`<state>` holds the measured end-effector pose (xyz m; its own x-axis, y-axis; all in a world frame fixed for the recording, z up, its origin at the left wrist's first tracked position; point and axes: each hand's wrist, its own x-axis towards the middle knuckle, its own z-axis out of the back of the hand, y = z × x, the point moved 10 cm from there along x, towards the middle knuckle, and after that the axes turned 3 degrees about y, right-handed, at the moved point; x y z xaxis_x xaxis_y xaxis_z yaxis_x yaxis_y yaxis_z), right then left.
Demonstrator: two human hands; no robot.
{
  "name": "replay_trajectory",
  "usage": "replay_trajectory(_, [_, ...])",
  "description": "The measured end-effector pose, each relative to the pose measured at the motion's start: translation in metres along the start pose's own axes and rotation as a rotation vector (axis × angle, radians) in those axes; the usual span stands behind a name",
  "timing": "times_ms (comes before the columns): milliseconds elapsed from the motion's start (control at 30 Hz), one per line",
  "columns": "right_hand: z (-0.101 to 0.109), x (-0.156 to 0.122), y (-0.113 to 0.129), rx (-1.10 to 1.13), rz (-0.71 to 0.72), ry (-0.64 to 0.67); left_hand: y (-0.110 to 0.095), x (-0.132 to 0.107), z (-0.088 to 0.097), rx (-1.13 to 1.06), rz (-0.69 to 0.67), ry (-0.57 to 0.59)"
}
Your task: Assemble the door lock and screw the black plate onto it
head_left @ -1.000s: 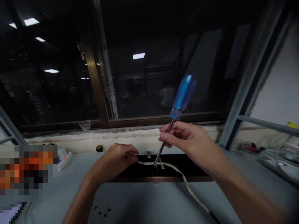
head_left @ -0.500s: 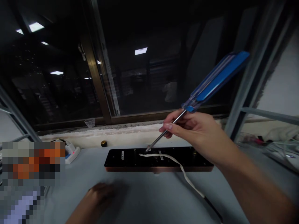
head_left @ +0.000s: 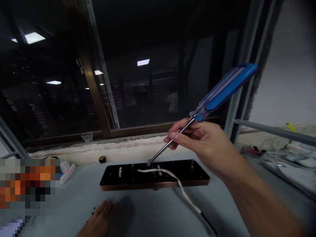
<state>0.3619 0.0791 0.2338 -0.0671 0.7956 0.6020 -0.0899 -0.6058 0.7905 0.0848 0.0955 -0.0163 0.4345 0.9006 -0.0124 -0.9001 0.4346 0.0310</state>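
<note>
My right hand (head_left: 204,144) pinches the metal shaft of a screwdriver (head_left: 217,93) with a blue clear handle that tilts up to the right. Its tip touches the top of a long black panel (head_left: 118,174) lying on the grey table. A white cable (head_left: 180,187) runs from the panel's middle toward the lower right. My left hand (head_left: 100,219) lies low on the table in front of the panel, fingers flat and holding nothing.
A dark window with a brown frame (head_left: 96,95) fills the back, above a white sill (head_left: 111,149). A small clear cup (head_left: 87,136) and a dark round cap (head_left: 102,159) sit there. A white power strip (head_left: 67,169) lies at the left, and cables (head_left: 283,154) clutter the right.
My left hand left the panel and dropped to the table in front. The screwdriver handle swung from upright to a rightward lean, its tip sliding slightly left on the panel.
</note>
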Motion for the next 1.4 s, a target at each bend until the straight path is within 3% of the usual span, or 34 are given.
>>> replay_trajectory(67, [0.002,0.000,0.000,0.048,-0.004,0.007,-0.018,0.000,0.021,-0.088,-0.081,-0.070])
replay_trajectory(200, [0.002,0.000,-0.001,0.148,0.009,0.033,-0.058,0.004,0.107,-0.413,-0.193,-0.347])
replay_trajectory(300, [0.004,-0.001,0.001,0.201,0.025,0.030,-0.066,0.022,0.148,-0.729,-0.142,-0.412])
replay_trajectory(433, [0.015,-0.003,0.011,0.246,0.125,-0.064,-0.052,0.050,0.176,-1.436,-0.047,-0.651])
replay_trajectory(533, [0.027,-0.007,0.018,0.216,0.207,-0.181,-0.062,0.071,0.183,-1.952,-0.115,-0.744])
replay_trajectory(700, [0.041,-0.012,0.019,0.085,0.261,-0.339,-0.093,0.096,0.184,-2.356,-0.158,-0.640])
replay_trajectory(1200, [0.030,-0.009,0.014,-0.008,0.281,-0.308,-0.091,0.103,0.169,-2.395,-0.091,-0.611])
replay_trajectory(1400, [0.025,-0.013,0.025,-0.255,0.278,-0.277,-0.088,0.106,0.167,-2.320,-0.084,-0.621])
